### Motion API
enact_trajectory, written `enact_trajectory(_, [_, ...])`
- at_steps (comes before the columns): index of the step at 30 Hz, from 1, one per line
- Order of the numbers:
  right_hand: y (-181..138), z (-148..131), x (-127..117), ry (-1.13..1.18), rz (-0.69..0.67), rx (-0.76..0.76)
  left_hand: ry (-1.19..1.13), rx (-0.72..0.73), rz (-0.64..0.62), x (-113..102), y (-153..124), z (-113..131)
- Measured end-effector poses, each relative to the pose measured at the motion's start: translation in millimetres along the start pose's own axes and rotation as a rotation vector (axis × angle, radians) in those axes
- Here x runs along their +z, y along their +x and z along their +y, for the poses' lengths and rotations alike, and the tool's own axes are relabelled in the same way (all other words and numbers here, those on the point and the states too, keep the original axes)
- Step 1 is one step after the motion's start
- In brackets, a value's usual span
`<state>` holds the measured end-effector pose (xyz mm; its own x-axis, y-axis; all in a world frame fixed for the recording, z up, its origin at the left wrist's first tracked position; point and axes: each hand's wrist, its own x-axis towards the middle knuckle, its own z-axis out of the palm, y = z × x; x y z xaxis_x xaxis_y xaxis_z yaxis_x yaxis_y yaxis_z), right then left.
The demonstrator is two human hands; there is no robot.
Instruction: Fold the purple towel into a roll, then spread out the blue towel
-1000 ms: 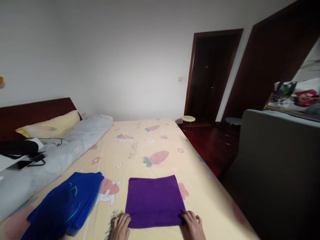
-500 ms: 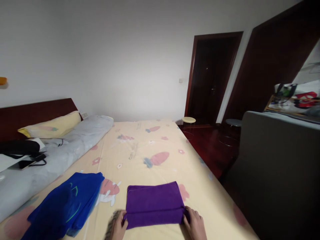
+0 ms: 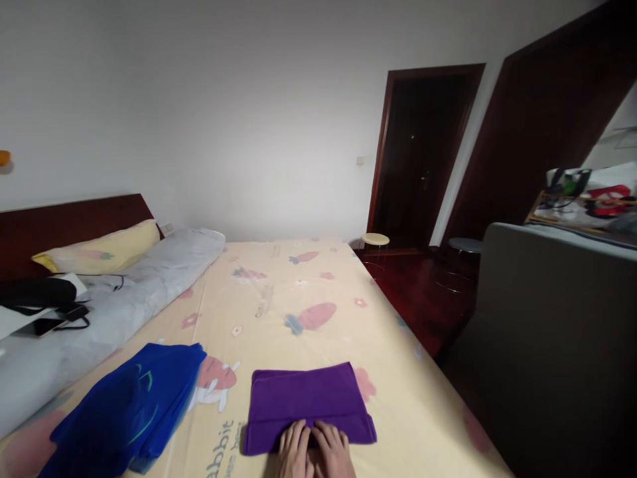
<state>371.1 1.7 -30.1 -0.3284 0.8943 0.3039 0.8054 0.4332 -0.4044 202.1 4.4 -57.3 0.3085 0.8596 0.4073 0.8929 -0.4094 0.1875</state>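
A folded purple cloth lies on the bed, with a folded strip along its near side. Close together on that near strip rest my left hand and my right hand. Their fingers stretch forward over the fabric and lie on top of it; neither hand grips it. Off to the left is a folded blue cloth with thin green lines, apart from both hands.
The bed has a cream sheet with carrot and rabbit prints. A grey quilt, a yellow pillow and a phone are at left. A dark grey panel stands right, beyond the bed's edge; stools stand farther back.
Both hands have let go of the purple cloth's side edges and come inward to the middle of its near strip, where they lie flat. The blue cloth stays where it was.
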Motion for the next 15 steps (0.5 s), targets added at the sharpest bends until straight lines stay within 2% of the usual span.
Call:
enact_trajectory(4, [-10,21,0,-0.071,-0.016,0.085,0.027,-0.147,-0.172,-12,-7,-25])
enact_trajectory(10, [-37,67,-33,-0.129,0.114,0.226,0.138,-0.22,-0.201,-52,-30,-86])
enact_trajectory(12, [-41,74,-40,-0.137,0.119,0.257,0.171,-0.246,-0.209,-60,-34,-95])
enact_trajectory(15, [-38,76,-45,-0.119,0.129,0.268,0.205,-0.294,-0.246,-66,-30,-95])
